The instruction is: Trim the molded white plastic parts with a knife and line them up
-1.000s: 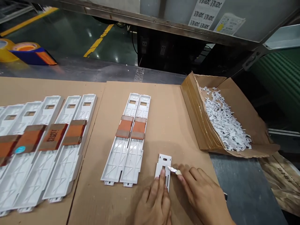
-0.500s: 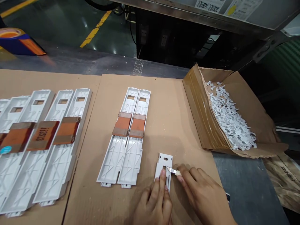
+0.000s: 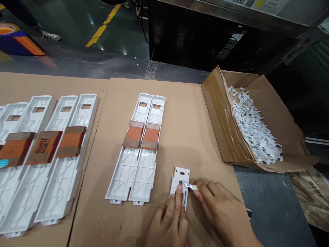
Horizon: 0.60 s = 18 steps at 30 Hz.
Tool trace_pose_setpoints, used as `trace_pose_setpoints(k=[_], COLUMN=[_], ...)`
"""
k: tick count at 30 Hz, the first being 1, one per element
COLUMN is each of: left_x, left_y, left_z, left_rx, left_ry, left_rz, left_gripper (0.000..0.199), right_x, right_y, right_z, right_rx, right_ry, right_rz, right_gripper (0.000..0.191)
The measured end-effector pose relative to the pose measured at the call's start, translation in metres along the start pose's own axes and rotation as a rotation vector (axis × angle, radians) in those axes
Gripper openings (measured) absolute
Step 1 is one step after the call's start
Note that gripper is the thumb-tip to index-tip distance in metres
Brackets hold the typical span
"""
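Note:
A small white plastic plate (image 3: 177, 175) with slots lies on the cardboard sheet. My left hand (image 3: 171, 223) presses it down from the near side, fingers together over its lower part. My right hand (image 3: 221, 206) is closed on a small knife (image 3: 189, 186), whose blade tip touches the plate beside a slot. Left of the hands lie two long white trays (image 3: 140, 175) side by side, each with an orange-brown block (image 3: 151, 136) across its middle.
More long white trays with similar blocks (image 3: 70, 141) lie at the left. An open cardboard box (image 3: 213, 113) of small white pieces (image 3: 257, 127) stands at the right. Beyond the table's far edge, a shoe (image 3: 50, 35) and an orange-and-blue object (image 3: 22, 41) show.
A person's leg and shoe have come into view at the upper left. The view has shifted slightly. Both hands keep nearly the same pose on the plate and knife.

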<state>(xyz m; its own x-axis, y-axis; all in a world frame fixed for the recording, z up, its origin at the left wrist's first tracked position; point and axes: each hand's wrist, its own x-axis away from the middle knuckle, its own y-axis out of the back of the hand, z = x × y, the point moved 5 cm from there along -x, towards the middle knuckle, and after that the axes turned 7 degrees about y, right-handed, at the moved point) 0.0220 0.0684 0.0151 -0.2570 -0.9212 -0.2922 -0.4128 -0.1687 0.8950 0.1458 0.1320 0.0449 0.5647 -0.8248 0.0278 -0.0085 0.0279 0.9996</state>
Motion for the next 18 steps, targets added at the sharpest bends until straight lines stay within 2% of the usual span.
trace_pose_setpoints(k=[4, 8, 12, 18], left_x=[0.001, 0.001, 0.002, 0.0], left_y=[-0.002, -0.002, -0.002, 0.001], left_z=[0.0, 0.002, 0.0, 0.0], left_rx=[0.011, 0.02, -0.004, 0.003], left_ry=[-0.001, -0.008, -0.038, 0.0], left_rz=[-0.01, -0.074, -0.003, -0.009], left_gripper=[0.028, 0.029, 0.028, 0.028], right_x=[-0.002, -0.004, -0.006, -0.013], right_y=[0.0, 0.003, 0.006, 0.01], right_z=[0.0, 0.001, 0.001, 0.0], right_rx=[0.014, 0.023, 0.034, 0.032], right_ry=[0.001, -0.006, -0.003, 0.017], right_rz=[-0.015, -0.032, -0.018, -0.035], right_gripper=[0.031, 0.035, 0.04, 0.045])
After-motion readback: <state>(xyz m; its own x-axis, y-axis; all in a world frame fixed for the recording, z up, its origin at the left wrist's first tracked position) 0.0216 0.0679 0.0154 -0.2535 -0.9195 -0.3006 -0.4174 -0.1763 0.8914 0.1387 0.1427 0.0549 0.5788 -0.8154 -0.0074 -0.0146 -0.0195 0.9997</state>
